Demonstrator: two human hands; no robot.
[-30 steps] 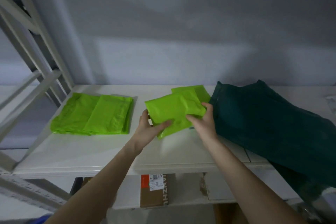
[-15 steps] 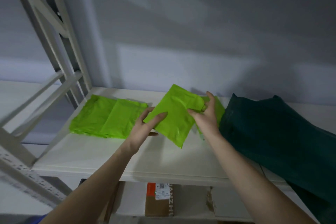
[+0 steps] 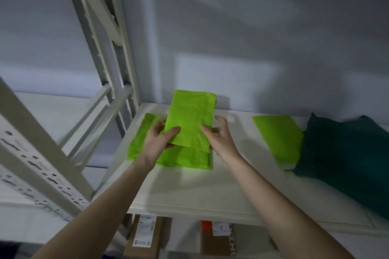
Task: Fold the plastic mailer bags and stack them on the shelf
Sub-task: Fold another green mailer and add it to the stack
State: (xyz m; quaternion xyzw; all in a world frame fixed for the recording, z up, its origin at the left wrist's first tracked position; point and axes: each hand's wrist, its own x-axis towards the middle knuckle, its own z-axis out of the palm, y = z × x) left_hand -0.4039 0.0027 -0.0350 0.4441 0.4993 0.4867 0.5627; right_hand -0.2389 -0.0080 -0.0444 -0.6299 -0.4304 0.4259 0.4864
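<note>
**Q:** How far had the folding and stacking got?

**A:** Partway, by my reading. Both hands held one folded lime-green mailer bag point(image 3: 190, 119) at the middle of the frame, just above a stack of folded green bags point(image 3: 185, 157) already lying on the white shelf point(image 3: 189, 191). The held bag was not yet set down.

**Q:** What were the hands doing?

**A:** The left hand point(image 3: 159, 141) gripped the bag's lower left edge, thumb on top and fingers curled underneath. The right hand point(image 3: 219, 139) pinched the lower right edge, with its remaining fingers loosely spread.

**Q:** What was left?

**A:** Another green mailer bag point(image 3: 277, 139) lay flat on the shelf at the right of the frame, apart from the stack. Whether it was folded, I could not tell. Just beside it, touching its far right edge, sat a heap of dark teal bags point(image 3: 347, 157), seemingly unfolded. I judged those still to be done.

**Q:** Anything else?

**A:** A pale metal rack upright point(image 3: 101, 33) at the upper left, and cardboard boxes point(image 3: 143, 235) on a lower level at the bottom.
</note>
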